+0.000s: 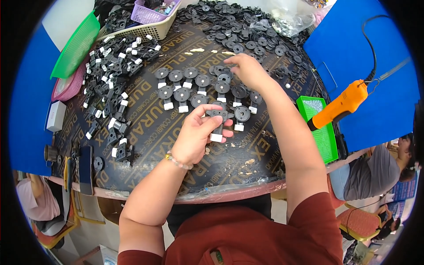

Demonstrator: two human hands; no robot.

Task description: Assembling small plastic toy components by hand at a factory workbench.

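The left hand [196,134] pinches closed on a black plastic part [217,120] at its stem, above the white tip. The part looks light, stiff and not fragile. The right hand [247,70], fingers curled loosely, touches a round black disc [224,77] and does not yet grip it.

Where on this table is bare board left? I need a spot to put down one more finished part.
Bare board lies along the near edge, between the left hand and the green tray, and below the rows of assembled parts. The left pile of black and white pieces and the far heap of black discs are crowded.
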